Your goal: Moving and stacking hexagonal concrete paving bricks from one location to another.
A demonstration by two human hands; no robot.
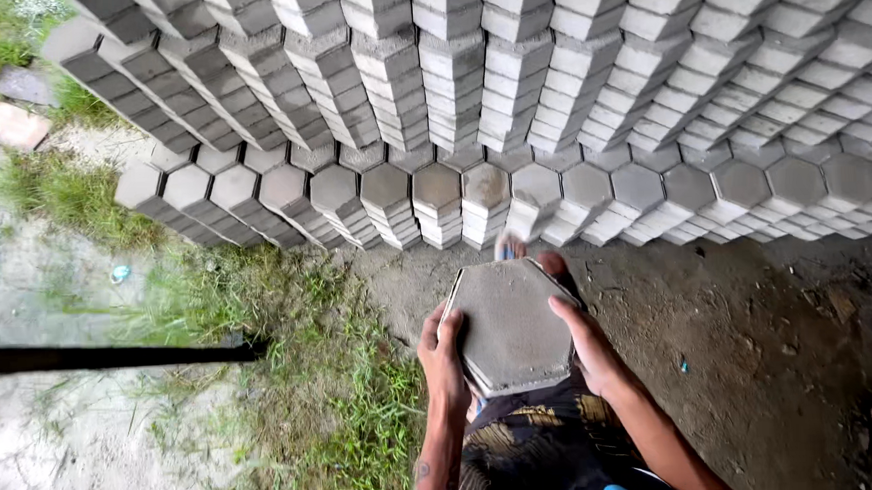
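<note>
A grey hexagonal paving block (pixel 510 322) is carried flat in front of my body, over bare dirt. My left hand (pixel 443 357) grips its left edge and my right hand (pixel 585 341) grips its right edge. A second thin slab edge seems to show beneath it, though I cannot tell for sure. Just beyond the block stand stacked rows of the same hexagonal blocks (pixel 473 189), the low front row nearest. My foot (pixel 511 247) shows past the block's far edge.
Taller stacks of hexagonal blocks (pixel 506 56) rise behind the front row across the whole width. Grass (pixel 355 405) grows at my left, dark soil (pixel 774 358) lies at my right. A black bar (pixel 108 355) crosses the left side. Loose bricks (pixel 7 122) lie at far left.
</note>
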